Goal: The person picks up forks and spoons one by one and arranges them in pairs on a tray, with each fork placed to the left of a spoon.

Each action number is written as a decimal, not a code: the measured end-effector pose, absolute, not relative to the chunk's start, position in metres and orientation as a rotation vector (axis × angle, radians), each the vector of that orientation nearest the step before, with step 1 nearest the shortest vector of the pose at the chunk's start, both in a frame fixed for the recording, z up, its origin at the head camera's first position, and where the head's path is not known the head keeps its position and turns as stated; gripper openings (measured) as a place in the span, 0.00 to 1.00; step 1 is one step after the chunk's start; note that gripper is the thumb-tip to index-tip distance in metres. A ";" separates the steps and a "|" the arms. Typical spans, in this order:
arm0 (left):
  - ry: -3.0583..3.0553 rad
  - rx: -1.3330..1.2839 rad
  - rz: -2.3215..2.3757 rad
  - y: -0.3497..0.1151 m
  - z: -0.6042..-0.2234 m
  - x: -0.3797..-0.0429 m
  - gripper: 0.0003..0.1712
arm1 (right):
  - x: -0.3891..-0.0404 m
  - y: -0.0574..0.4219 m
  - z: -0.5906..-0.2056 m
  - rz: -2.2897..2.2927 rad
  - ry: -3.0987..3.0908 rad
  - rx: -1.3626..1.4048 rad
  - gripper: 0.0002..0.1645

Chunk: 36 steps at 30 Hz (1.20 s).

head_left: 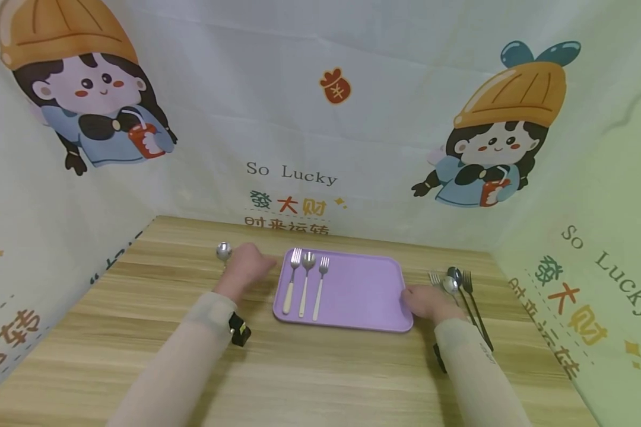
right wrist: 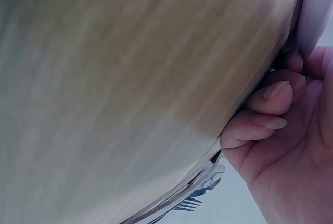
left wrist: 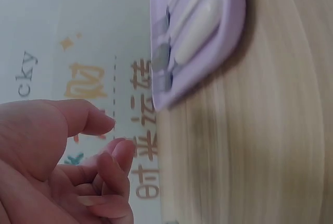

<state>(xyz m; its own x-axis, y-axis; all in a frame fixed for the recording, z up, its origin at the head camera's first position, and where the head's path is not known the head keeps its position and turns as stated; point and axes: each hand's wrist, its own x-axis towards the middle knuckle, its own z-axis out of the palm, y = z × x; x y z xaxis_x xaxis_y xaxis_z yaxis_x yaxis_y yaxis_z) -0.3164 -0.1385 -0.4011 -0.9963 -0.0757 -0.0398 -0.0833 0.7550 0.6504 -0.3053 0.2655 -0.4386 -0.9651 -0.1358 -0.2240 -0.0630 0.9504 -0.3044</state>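
A purple tray [head_left: 365, 290] lies on the wooden table. On its left part, side by side, are a fork with a cream handle [head_left: 288, 298], a spoon [head_left: 308, 261] and a fork with a white handle [head_left: 319, 290]. My right hand [head_left: 424, 301] grips the tray's right edge, its thumb at the rim and fingers curled beneath, as the right wrist view shows. My left hand [head_left: 247, 264] is left of the tray, apart from it. In the left wrist view its fingers are loosely bent, holding nothing. A spoon [head_left: 224, 251] lies beside it, handle partly hidden.
Right of the tray, near my right wrist, lie a silver fork [head_left: 434, 279], a silver spoon [head_left: 450, 284], a dark spoon [head_left: 454, 273] and a dark fork [head_left: 472, 296], partly overlapping. Printed cloth [head_left: 374, 136] hangs behind the table and at its sides.
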 end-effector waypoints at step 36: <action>2.946 -0.245 0.967 -0.212 -0.431 -0.315 0.17 | -0.306 0.267 -0.438 -0.421 2.877 -0.174 0.30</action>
